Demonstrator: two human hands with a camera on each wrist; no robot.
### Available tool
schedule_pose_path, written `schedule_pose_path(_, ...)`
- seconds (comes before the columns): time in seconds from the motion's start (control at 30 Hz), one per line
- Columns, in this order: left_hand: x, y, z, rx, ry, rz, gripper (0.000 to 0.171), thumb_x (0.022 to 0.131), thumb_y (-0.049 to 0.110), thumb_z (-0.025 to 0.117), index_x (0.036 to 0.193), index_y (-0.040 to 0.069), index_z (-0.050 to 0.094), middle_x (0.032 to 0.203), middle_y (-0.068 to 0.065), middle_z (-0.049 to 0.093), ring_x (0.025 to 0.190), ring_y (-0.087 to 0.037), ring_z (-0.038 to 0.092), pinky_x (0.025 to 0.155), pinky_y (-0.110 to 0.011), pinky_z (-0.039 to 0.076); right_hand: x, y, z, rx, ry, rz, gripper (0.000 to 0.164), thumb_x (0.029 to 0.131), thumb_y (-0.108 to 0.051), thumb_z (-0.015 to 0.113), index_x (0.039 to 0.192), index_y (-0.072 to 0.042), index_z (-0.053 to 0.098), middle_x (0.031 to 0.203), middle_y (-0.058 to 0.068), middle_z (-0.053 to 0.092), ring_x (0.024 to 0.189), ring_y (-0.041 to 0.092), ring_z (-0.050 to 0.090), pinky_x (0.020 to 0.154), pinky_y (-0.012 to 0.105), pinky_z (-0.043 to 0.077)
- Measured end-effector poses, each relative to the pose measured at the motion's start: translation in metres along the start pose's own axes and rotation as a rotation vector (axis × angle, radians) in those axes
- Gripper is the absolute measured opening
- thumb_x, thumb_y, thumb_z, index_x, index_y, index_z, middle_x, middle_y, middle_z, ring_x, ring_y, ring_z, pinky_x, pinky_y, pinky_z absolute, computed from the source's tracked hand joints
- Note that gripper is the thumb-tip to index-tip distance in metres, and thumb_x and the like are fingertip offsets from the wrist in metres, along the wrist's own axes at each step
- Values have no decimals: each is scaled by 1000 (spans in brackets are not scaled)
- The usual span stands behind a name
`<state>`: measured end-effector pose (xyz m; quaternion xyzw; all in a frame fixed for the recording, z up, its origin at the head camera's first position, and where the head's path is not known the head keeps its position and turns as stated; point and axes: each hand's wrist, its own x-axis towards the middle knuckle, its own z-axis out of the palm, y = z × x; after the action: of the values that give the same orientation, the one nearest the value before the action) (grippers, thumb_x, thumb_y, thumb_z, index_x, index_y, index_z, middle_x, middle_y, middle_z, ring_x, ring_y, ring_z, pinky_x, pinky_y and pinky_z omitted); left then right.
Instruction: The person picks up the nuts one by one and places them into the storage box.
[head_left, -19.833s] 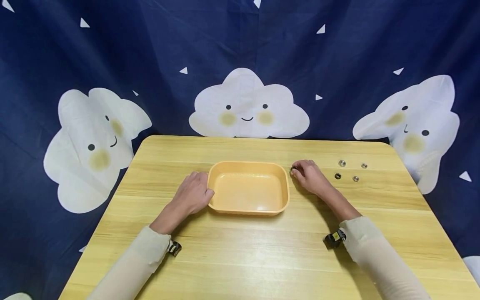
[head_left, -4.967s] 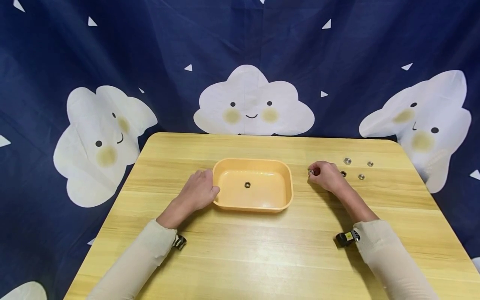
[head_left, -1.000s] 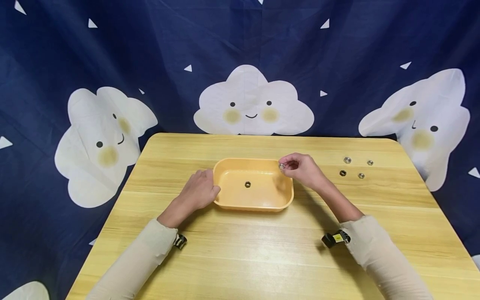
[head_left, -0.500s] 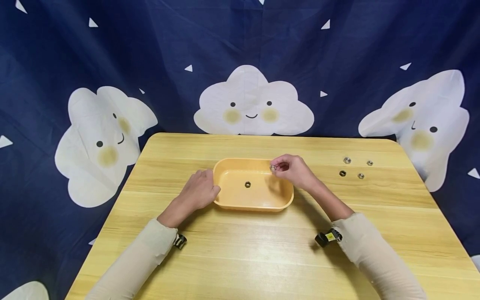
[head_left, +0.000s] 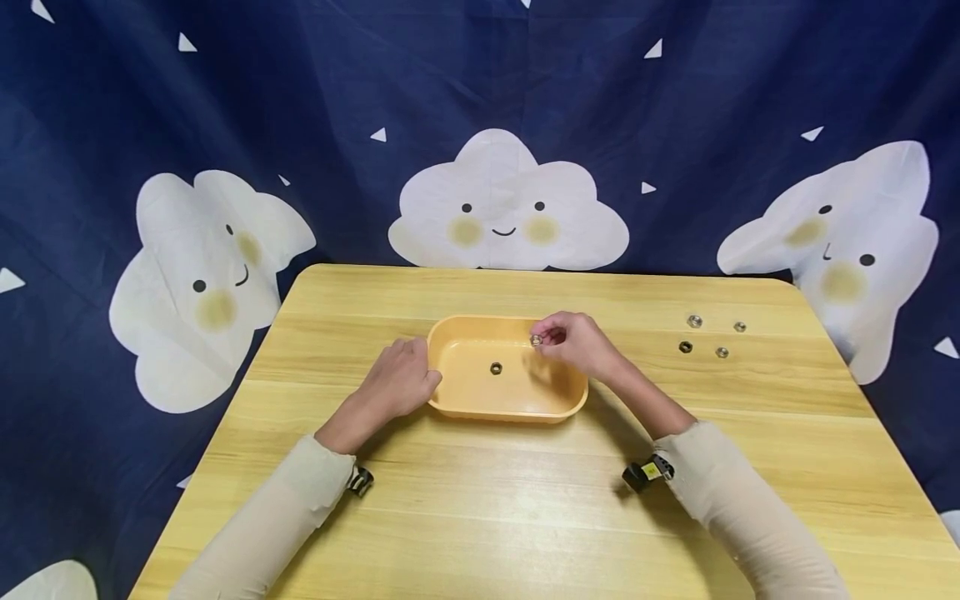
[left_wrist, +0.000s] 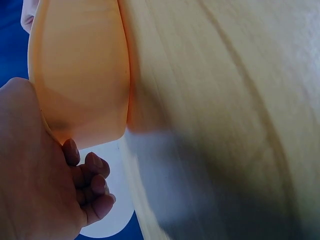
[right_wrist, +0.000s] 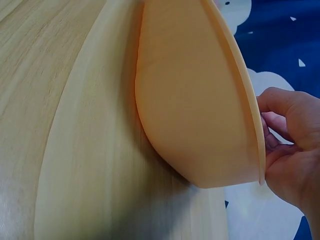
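A yellow-orange rectangular tray (head_left: 465, 408) stands on the wooden table. My left hand (head_left: 397, 379) grips its left rim, thumb over the edge; the left wrist view shows that hand (left_wrist: 50, 180) with fingers curled at the tray's end wall (left_wrist: 85, 75). Over the tray's right part, my right hand (head_left: 577, 342) pinches a silver hex nut (head_left: 536, 340) between thumb and fingertips. In the right wrist view the tray wall (right_wrist: 200, 100) hides the nut and the fingertips of the right hand (right_wrist: 295, 135). A dark nut (head_left: 496, 368) lies on the tray's floor.
Right of the tray, several nuts lie on the table (head_left: 495, 508): a silver nut (head_left: 694, 321), a second silver nut (head_left: 740, 327), a dark nut (head_left: 686, 347) and a third silver nut (head_left: 722, 352). A blue curtain (head_left: 337, 100) with clouds hangs behind.
The dark nut appeared in the tray between the two oldest frames. My right hand has since carried the silver nut leftward over the rim and slightly lower. The left hand keeps its grip.
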<state>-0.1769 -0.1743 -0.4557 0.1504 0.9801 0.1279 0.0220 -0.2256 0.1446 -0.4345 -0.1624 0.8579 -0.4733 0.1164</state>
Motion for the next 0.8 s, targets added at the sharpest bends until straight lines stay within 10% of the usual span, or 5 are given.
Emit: schedule_pose_path(0.8, 2, -1, 1, 1, -12, -4, 22, 94, 27, 52, 91, 6, 50, 80, -6, 52, 77, -27, 49, 70, -36, 39, 19, -4, 26, -322, -129, -92, 17, 83, -6, 76, 99, -7, 79, 92, 5, 77, 82, 11, 68, 80, 26, 56)
